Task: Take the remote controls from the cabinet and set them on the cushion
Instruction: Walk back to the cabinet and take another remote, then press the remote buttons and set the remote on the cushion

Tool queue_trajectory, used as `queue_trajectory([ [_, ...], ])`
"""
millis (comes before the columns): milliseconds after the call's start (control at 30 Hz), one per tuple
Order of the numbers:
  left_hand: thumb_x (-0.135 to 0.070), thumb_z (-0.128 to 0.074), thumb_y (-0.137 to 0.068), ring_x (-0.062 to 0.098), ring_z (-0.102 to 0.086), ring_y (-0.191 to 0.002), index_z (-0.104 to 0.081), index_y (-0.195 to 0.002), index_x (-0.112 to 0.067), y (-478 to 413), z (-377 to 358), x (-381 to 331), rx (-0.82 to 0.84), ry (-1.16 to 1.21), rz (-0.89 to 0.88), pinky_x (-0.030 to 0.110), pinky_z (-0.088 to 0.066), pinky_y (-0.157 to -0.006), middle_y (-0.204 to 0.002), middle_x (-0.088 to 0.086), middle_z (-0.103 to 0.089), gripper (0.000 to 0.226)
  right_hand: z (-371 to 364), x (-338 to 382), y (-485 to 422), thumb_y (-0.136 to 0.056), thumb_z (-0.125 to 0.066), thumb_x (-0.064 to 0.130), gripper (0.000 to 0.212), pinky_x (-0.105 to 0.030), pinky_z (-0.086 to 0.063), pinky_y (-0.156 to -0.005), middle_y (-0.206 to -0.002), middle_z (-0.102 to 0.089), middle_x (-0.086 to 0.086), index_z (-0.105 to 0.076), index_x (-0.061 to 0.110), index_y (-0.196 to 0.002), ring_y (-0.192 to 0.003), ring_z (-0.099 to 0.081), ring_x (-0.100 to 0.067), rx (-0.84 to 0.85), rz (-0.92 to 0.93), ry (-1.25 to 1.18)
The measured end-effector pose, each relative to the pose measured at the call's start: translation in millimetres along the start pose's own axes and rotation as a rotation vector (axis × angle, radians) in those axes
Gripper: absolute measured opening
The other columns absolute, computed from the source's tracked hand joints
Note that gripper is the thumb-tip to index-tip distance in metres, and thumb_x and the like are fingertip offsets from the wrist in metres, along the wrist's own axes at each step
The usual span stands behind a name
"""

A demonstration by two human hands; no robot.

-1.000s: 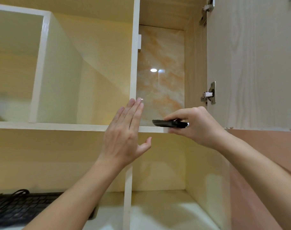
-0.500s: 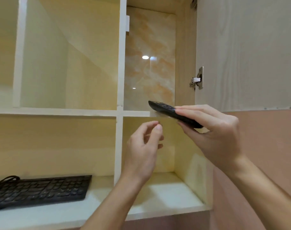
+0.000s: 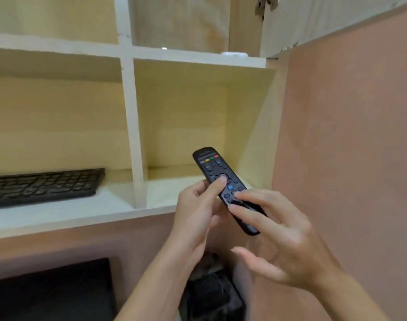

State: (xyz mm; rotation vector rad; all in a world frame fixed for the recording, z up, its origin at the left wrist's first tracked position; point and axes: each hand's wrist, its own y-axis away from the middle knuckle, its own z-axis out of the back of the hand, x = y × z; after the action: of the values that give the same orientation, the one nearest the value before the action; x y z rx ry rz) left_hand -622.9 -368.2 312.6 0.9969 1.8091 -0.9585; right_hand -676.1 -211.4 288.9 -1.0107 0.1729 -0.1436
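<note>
Change: the remote (image 3: 223, 181), held up at the top shelf edge a second ago by the right hand alone, is now sitting lower, in front of the bottom right compartment, and the left hand is joining it.
Left hand (image 3: 198, 212): it is closing on the remote's middle, thumb pressing on the button face, fingers apparently curling beneath.
Right hand (image 3: 279, 239): its fingertips (image 3: 240, 196) are resting on the remote's near half, fingers spread and loosening; whether it is still gripping or only steadying, the view is too blurred to say.
Long axis: the remote is pointing up and left, away from the person, its coloured-button end toward the cabinet (image 3: 128, 126) and its near end down by the right fingers.
Nearer hand: the left is looking like the one bearing the weight.
White remote (image 3: 233, 54): a pale, flat thing, possibly a second remote, is lying on the upper shelf edge, well above both hands.
Edges: the lower shelf lip is lying just behind the hands; the pink wall (image 3: 348, 135) is standing close on the right.
Open room: space is lying toward the person and downward; the keyboard (image 3: 42, 185) is sitting well apart to the left.
Cushion: it is not in view.
</note>
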Motion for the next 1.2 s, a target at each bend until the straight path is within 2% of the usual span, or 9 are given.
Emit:
queue_trajectory([
  [100,-0.020,-0.063,-0.098,0.034,-0.075,-0.096,-0.071,-0.114,-0.009,16.9,17.4,35.1,-0.004,-0.059,0.003,0.046,-0.062,-0.082,-0.104,0.015,-0.078,0.021,-17.4,15.9,34.6,-0.088,-0.063,0.028,0.041,-0.024,-0.045,-0.099,-0.122,-0.060,-0.011,-0.067,0.004,-0.120,-0.116,-0.059,-0.017,-0.068,-0.242,-0.179],
  [167,-0.019,-0.062,-0.098,0.033,-0.076,-0.093,-0.070,-0.115,-0.009,33.6,28.5,58.7,0.017,-0.092,0.026,0.043,-0.062,-0.077,-0.102,0.014,-0.078,0.021,-34.2,26.0,57.9,-0.088,-0.059,0.026,0.038,-0.021,-0.045,-0.095,-0.114,-0.060,-0.008,-0.066,0.006,-0.120,-0.110,-0.060,-0.013,-0.149,-0.432,-0.277],
  [333,-0.018,-0.061,-0.099,0.028,-0.076,-0.091,-0.071,-0.111,-0.011,65.9,60.3,123.6,-0.024,-0.191,0.145,0.039,-0.064,-0.069,-0.103,0.011,-0.078,0.017,-85.6,57.9,122.3,-0.089,-0.054,0.041,0.040,-0.020,-0.050,-0.087,-0.111,-0.062,0.000,-0.063,0.021,-0.122,-0.101,-0.063,-0.012,-0.219,-1.027,-0.582],
  [433,-0.017,-0.061,-0.099,0.024,-0.075,-0.093,-0.071,-0.111,-0.013,81.5,81.5,159.0,-0.046,-0.238,0.247,0.036,-0.063,-0.065,-0.105,0.008,-0.078,0.016,-116.6,82.7,151.0,-0.096,-0.057,0.027,0.019,-0.020,-0.053,-0.075,-0.102,-0.073,0.003,-0.068,0.022,-0.110,-0.093,-0.067,-0.009,-0.248,-1.318,-0.788],
  [500,-0.016,-0.059,-0.100,0.020,-0.075,-0.089,-0.069,-0.112,-0.011,90.9,94.2,177.3,-0.065,-0.228,0.333,0.031,-0.061,-0.062,-0.104,0.009,-0.078,0.016,-131.0,96.0,166.2,-0.099,-0.055,0.014,0.017,-0.015,-0.051,-0.068,-0.095,-0.076,0.009,-0.070,0.021,-0.102,-0.086,-0.068,-0.004,-0.229,-1.439,-0.838],
  [667,-0.024,-0.056,-0.103,0.021,-0.075,-0.093,-0.069,-0.113,-0.012,104.5,124.0,205.6,-0.119,-0.251,0.461,0.035,-0.062,-0.067,-0.100,0.006,-0.079,0.021,-157.3,112.1,195.8,-0.099,-0.056,0.015,0.020,-0.021,-0.052,-0.070,-0.094,-0.077,0.003,-0.075,0.021,-0.095,-0.087,-0.071,-0.011,-0.092,-1.562,-0.768],
  [933,-0.024,-0.059,-0.101,0.019,-0.073,-0.091,-0.072,-0.108,-0.011,115.5,168.1,216.8,-0.201,-0.190,0.552,0.031,-0.060,-0.065,-0.106,0.014,-0.076,0.020,-186.3,131.4,195.2,-0.098,-0.056,0.009,0.021,-0.013,-0.051,-0.065,-0.088,-0.079,0.003,-0.076,0.011,-0.096,-0.079,-0.071,-0.005,0.047,-1.648,-0.853],
  [1200,-0.026,-0.056,-0.103,0.021,-0.073,-0.097,-0.071,-0.111,-0.014,115.2,208.6,207.6,-0.244,-0.188,0.523,0.046,-0.063,-0.080,-0.105,0.008,-0.077,0.021,-217.8,147.0,176.4,-0.100,-0.052,0.014,0.026,-0.027,-0.054,-0.074,-0.090,-0.077,-0.003,-0.076,0.016,-0.089,-0.086,-0.070,-0.015,0.184,-1.620,-0.914],
])
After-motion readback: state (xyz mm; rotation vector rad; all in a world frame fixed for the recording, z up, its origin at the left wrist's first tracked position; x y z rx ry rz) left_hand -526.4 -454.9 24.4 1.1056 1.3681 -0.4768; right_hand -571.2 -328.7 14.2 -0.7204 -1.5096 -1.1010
